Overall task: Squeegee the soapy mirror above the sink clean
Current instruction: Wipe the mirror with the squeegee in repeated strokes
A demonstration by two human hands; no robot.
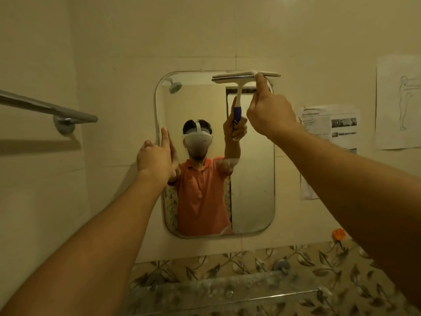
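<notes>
My right hand grips the squeegee, blade at the top right corner of the mirror; my left hand lies flat, fingers straight, against its left edge.

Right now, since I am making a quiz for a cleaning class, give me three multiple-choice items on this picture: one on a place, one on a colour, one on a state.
1. Where on the mirror is the squeegee blade?
A. bottom edge
B. top right corner
C. middle of the left edge

2. What colour is the small object below and to the right of the mirror?
A. orange
B. blue
C. green

3. How is the left hand?
A. curled into a fist
B. gripping the squeegee
C. flat, fingers straight, at the mirror's left edge

Answers:
1 B: the blade lies across the top right corner, held up by the right hand.
2 A: it is plainly orange.
3 C: its straight fingers lie against the left edge and meet their reflection.
</notes>
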